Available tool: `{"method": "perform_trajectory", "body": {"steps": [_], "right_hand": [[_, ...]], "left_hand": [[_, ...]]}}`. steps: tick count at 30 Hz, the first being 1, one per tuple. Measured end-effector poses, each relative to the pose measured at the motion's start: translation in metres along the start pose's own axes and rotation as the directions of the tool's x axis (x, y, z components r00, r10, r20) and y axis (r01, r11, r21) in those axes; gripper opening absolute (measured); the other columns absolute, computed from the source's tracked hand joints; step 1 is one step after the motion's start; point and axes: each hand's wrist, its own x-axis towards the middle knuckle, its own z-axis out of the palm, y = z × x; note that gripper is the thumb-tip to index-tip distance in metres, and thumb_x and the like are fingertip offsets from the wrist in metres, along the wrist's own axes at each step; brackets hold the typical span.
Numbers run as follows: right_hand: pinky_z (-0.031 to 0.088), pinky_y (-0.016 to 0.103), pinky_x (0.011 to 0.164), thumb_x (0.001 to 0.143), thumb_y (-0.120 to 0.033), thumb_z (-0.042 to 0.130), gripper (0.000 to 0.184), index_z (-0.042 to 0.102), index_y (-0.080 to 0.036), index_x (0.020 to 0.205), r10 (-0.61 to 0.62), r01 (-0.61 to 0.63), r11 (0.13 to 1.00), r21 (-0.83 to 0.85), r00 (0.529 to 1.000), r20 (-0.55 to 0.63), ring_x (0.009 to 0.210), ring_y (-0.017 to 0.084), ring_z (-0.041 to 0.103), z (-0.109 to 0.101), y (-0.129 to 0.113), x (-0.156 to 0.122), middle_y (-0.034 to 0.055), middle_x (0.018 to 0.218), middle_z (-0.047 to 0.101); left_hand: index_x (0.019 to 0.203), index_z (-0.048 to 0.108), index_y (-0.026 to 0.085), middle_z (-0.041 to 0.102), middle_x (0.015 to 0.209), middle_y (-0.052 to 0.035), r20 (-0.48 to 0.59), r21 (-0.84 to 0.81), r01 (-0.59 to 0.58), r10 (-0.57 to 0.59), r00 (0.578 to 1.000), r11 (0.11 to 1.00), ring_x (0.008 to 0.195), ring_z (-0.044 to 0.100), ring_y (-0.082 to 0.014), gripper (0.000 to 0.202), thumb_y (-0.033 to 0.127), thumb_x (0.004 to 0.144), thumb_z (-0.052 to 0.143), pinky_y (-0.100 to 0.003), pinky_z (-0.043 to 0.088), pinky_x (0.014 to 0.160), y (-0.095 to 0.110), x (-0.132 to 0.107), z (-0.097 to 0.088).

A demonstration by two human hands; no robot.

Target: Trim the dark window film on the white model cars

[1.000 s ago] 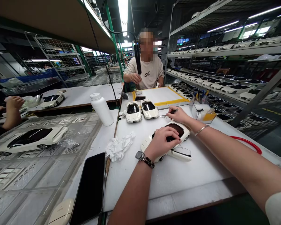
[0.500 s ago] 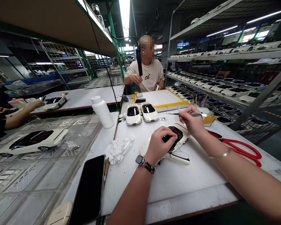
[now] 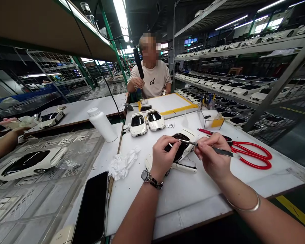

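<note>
At the middle of the white table (image 3: pixel 193 196), the left hand (image 3: pixel 165 154) clasps a model car (image 3: pixel 184 151), apparently to steady it. The right hand (image 3: pixel 211 158) pinches tweezers (image 3: pixel 189 142), tip at the dark roof. Red scissors (image 3: pixel 251 153) lie near the right edge.

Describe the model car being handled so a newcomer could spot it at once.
On the white worktable, left of the red scissors, lies a white model car with a dark roof. The left hand holds it and the right hand holds a thin metal tool to it. Unlike the two cars side by side farther back, it sits slantwise with hands on it.
</note>
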Motion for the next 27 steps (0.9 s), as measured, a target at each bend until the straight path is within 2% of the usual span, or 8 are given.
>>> {"method": "perform_trajectory", "body": {"steps": [7,16,22,27], "right_hand": [[0.036,0.018,0.042,0.083,-0.016,0.06,0.022,0.04,-0.018,0.075,0.012,-0.013,1.0,-0.019,1.0,-0.014,0.052,0.007,0.052,0.0015,0.0006,-0.0058,-0.0024,0.064,0.056],[0.037,0.02,0.044,0.082,-0.019,0.062,0.024,0.039,-0.019,0.073,0.01,-0.011,0.998,-0.056,1.0,-0.018,0.051,0.007,0.052,0.003,0.003,-0.005,-0.003,0.063,0.055],[0.037,0.019,0.045,0.083,-0.015,0.06,0.023,0.039,-0.019,0.073,-0.015,0.016,0.999,-0.043,1.0,0.014,0.05,0.007,0.051,0.0028,0.0035,-0.0045,-0.0032,0.062,0.055],[0.037,0.019,0.045,0.082,-0.019,0.062,0.025,0.039,-0.019,0.073,-0.001,0.0,0.997,-0.071,1.0,-0.01,0.051,0.007,0.05,0.0034,0.0044,-0.0048,-0.0032,0.061,0.054]], "left_hand": [[0.074,0.064,0.016,0.063,0.077,-0.0026,-0.036,0.017,-0.007,0.007,0.999,1.0,0.074,0.059,-0.0114,0.007,0.021,0.079,0.065,-0.025,0.048,0.068,0.0008,0.0001,-0.0004],[0.072,0.064,0.016,0.063,0.076,-0.0021,-0.048,0.024,0.004,-0.003,0.999,1.0,0.073,0.059,-0.0114,0.008,0.021,0.078,0.064,-0.025,0.048,0.069,0.0024,0.0009,-0.0006],[0.071,0.063,0.016,0.062,0.075,-0.002,-0.05,0.016,0.007,-0.007,0.999,1.0,0.073,0.058,-0.0112,0.008,0.021,0.078,0.065,-0.025,0.047,0.068,0.0029,0.0013,-0.0006],[0.071,0.063,0.016,0.062,0.075,-0.0021,-0.047,0.016,0.017,-0.016,0.999,1.0,0.073,0.058,-0.0114,0.009,0.021,0.078,0.065,-0.025,0.047,0.068,0.003,0.0013,-0.0009]]}}
